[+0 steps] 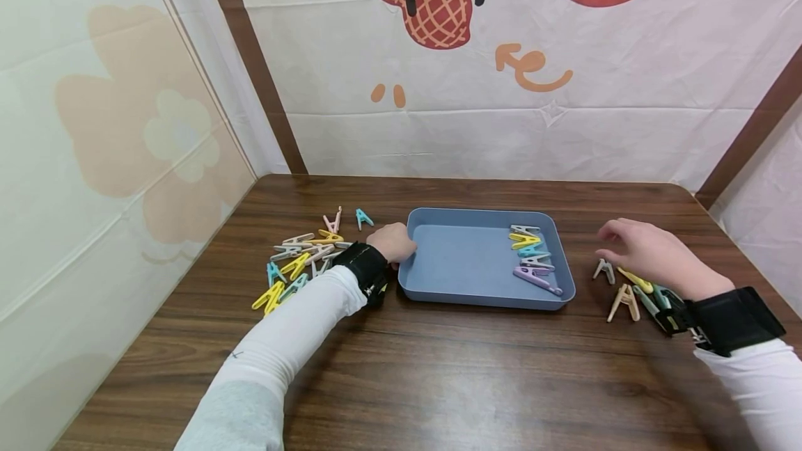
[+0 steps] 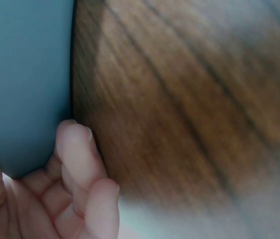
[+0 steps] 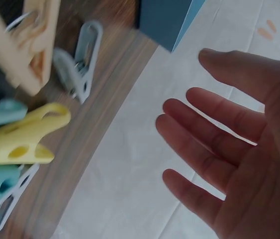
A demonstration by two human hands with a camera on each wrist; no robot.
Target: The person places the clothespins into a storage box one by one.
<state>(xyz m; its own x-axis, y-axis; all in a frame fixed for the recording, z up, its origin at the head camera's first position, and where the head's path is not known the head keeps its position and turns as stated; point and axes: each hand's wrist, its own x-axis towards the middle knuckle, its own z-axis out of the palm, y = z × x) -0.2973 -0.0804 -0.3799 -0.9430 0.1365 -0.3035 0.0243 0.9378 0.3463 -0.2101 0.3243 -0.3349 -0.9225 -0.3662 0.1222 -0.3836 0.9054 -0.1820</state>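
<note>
My left hand (image 1: 391,242) grips the left side of a shallow blue-grey tray (image 1: 464,256). In the left wrist view its fingers (image 2: 77,149) curl against the tray's outer wall (image 2: 25,74), with the thumb partly cut off at the frame's edge. Inside the tray, several clothespins lie in a column along the right side, a purple clothespin (image 1: 537,280) nearest the front. Over a small group of clothespins right of the tray hovers my right hand (image 1: 664,256), fingers spread apart and holding nothing. That group includes a grey clothespin (image 1: 605,268), a wooden-coloured one (image 3: 43,50) and a yellow one (image 3: 10,137).
Left of the tray, a loose pile of yellow, blue, pink and grey clothespins (image 1: 296,266) lies beside my left forearm. A single blue clothespin (image 1: 362,218) sits behind it. Printed white cloth (image 1: 438,145) hangs behind the brown wooden table (image 1: 438,367).
</note>
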